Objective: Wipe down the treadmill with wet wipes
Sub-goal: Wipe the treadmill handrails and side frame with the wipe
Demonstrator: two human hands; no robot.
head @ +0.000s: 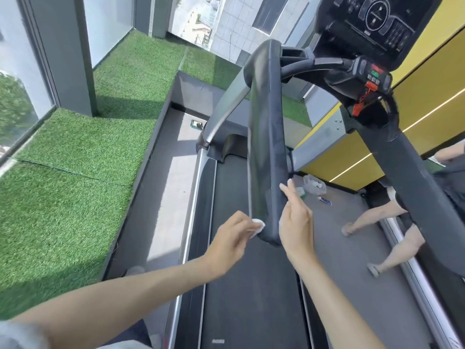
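The treadmill's black left handrail (pixel 265 137) runs from the console (pixel 375 23) down toward me, above the dark running belt (pixel 251 285). My left hand (pixel 230 241) pinches a small bunched white wet wipe (pixel 258 225) against the near end of the handrail. My right hand (pixel 295 220) lies flat with straight fingers against the right side of the same handrail end. The right handrail (pixel 412 187) slants down at the right.
Artificial grass (pixel 75 172) covers a raised ledge at the left beside windows. A plastic bag (pixel 314 185) and small items lie on the grey floor to the right. Another person's legs (pixel 382 238) stand there. A yellow wall (pixel 415 102) is behind.
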